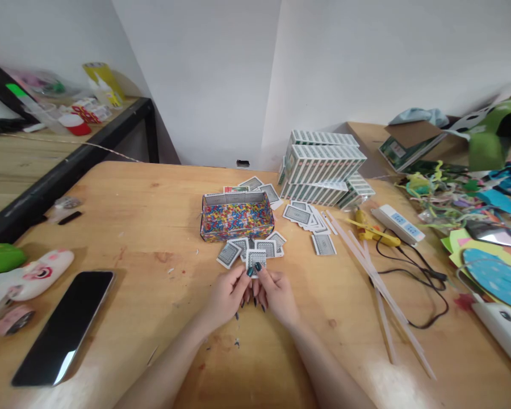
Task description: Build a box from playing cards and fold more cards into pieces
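Between my left hand (229,293) and my right hand (277,295) is a playing card (255,259), its patterned grey back facing up. Both thumbs press on its near edge, and the other fingers curl underneath, partly hidden. Just beyond lie several loose cards (229,254) in a loose fan. Behind them stands an open rectangular box (237,233) with a colourful speckled pattern; grey card backs line its far inner wall. More cards (298,213) lie scattered to the right of the box, and others (269,192) behind it.
Striped card boxes (326,165) are stacked at the back right. A yellow glue gun (377,234), clear glue sticks (383,289) and a white power strip (399,223) lie to the right. At left rests a black phone (63,329). Colourful craft scraps (443,193) pile up far right.
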Motion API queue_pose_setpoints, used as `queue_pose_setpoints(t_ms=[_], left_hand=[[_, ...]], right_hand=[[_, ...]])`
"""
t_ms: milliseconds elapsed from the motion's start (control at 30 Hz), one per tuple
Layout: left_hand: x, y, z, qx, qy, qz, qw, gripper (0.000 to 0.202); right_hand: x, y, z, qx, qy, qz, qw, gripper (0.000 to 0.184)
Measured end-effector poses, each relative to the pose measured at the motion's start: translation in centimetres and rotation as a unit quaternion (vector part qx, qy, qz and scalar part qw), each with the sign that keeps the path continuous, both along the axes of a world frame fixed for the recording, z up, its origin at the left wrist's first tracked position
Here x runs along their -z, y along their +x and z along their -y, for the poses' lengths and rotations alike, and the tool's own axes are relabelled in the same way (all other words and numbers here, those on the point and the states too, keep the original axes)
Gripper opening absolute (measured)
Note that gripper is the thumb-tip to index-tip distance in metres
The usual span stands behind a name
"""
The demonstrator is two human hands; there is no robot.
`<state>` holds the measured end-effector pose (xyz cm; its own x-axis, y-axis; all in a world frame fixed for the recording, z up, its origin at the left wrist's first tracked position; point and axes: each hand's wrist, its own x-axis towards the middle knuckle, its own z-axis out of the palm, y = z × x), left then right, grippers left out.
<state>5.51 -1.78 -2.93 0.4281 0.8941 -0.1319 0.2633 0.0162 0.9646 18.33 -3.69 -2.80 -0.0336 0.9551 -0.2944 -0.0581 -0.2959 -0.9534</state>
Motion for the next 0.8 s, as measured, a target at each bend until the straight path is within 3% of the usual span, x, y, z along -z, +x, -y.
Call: queue_pose_setpoints(t_ms=[267,433,600,700,800], left_hand=[[-0.47,0.08,0.13,-0.014,0.074,-0.064,0.995,0.029],[-0.79,0.05,0.33,-0.010,0.098,-0.077,0.992,0.030],[-0.72,0.05,0.44,-0.014,0.077,-0.061,0.995,0.032],[-0.62,0.16,0.57,-0.007,0.101,-0.084,0.991,0.031],[-0.68,0.33,0.71,0.022,0.126,-0.098,0.987,0.031]], right_hand=[[0.53,-0.30,0.32,-0.008,-0.003,0.025,1.000,0.062],[0.12,-0.26,0.16,-0.022,0.034,-0.009,0.999,0.052],[0.10,0.18,-0.13,0.057,0.056,-0.027,0.996,0.034],[0.14,0.42,-0.16,0.114,0.067,-0.021,0.991,0.028],[-0.03,0.53,-0.14,0.117,0.061,-0.040,0.990,0.023]])
